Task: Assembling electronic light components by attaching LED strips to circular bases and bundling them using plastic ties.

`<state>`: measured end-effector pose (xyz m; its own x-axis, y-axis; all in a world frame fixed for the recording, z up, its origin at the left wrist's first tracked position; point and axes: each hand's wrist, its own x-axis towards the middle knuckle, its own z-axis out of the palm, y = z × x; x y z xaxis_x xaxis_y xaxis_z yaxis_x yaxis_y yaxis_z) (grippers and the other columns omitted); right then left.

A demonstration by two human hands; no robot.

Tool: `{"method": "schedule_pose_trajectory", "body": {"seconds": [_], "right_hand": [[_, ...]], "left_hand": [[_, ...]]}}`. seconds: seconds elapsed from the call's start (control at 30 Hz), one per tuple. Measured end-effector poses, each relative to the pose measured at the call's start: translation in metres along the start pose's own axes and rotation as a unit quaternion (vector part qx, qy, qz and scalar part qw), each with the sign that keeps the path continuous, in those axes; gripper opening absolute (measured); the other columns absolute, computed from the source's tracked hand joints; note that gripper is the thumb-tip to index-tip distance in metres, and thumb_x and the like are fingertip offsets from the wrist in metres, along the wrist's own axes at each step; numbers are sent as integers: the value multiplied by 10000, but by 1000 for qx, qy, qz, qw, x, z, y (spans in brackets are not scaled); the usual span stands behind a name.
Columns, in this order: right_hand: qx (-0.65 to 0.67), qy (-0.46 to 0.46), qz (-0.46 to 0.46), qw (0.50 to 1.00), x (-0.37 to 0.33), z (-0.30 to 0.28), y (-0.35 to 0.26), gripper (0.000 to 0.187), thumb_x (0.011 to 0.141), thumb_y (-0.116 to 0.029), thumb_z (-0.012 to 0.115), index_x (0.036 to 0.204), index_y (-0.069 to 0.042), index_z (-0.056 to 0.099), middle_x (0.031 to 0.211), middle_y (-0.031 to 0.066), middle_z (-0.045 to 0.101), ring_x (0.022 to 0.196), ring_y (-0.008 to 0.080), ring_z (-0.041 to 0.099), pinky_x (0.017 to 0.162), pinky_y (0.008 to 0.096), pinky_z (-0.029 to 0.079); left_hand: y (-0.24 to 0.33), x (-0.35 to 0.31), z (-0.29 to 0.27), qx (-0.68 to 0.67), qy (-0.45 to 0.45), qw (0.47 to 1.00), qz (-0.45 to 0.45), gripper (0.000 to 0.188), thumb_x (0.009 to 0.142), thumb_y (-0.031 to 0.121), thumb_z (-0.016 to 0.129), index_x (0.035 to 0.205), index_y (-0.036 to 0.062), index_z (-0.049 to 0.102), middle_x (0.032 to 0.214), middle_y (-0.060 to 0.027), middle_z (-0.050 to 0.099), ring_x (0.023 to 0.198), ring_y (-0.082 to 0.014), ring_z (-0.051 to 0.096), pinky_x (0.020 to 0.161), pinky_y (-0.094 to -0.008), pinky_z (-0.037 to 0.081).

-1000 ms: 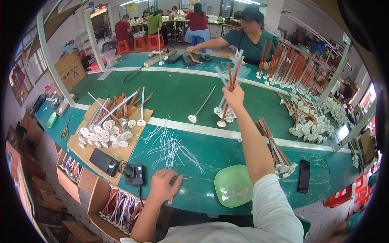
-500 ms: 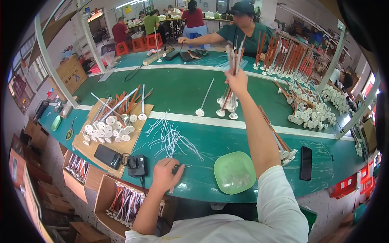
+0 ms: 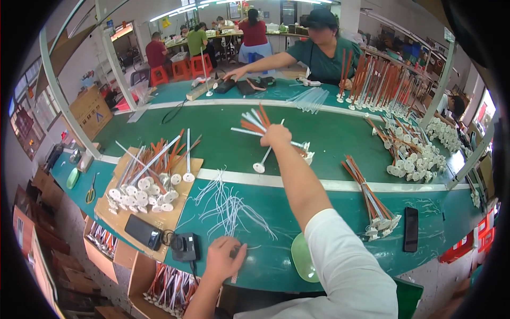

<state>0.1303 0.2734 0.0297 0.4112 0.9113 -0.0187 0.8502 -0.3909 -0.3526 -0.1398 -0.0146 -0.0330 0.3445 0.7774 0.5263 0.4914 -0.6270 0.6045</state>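
My right hand (image 3: 277, 136) reaches over the middle of the table, closed round a bundle of orange-brown and silvery strip stems (image 3: 256, 121) with white round bases. The bundle lies tilted, its bases to the right and partly behind my arm. A single stem with a white disc base (image 3: 258, 167) lies beside it, its shaft passing by my hand. My left hand (image 3: 223, 259) rests near the table's front edge, thumb apart from the curved fingers. White wire ties (image 3: 228, 210) lie just beyond it, one end close to the thumb; the space under the fingers is dark.
At left, a heap of disc-based stems (image 3: 142, 192) lies on cardboard (image 3: 114, 212), beside a black box with a cable (image 3: 184, 246). A green bowl (image 3: 305, 260) sits partly under my right arm. To the right are a tied bundle (image 3: 372, 204) and a phone (image 3: 410, 229). A co-worker (image 3: 326, 53) stands opposite.
My right hand has moved left and lower, and the bundle has gone from upright to tilted toward the table. The left hand keeps its place by the ties. The co-worker's hand has shifted.
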Motion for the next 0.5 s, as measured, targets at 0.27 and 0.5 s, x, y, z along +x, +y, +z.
{"method": "schedule_pose_trajectory", "body": {"seconds": [0.27,0.5], "right_hand": [[129,37,44,990,14,-23,36,389,792,-289,668,1120,-83,704,1184,149,675,1109,315,655,920,406,540],[336,245,-157,896,-30,-220,97,459,838,-405,605,1011,15,670,849,245,687,822,383,688,734,466,547]], "left_hand": [[2,-2,-3,-14,-4,1000,-24,125,748,38,734,723,15,614,670,-101,598,573,-216,596,530,-305,458],[-6,2,-1,23,-26,999,-16,109,810,51,701,772,-3,615,707,-112,603,615,-208,575,591,-312,454]]}}
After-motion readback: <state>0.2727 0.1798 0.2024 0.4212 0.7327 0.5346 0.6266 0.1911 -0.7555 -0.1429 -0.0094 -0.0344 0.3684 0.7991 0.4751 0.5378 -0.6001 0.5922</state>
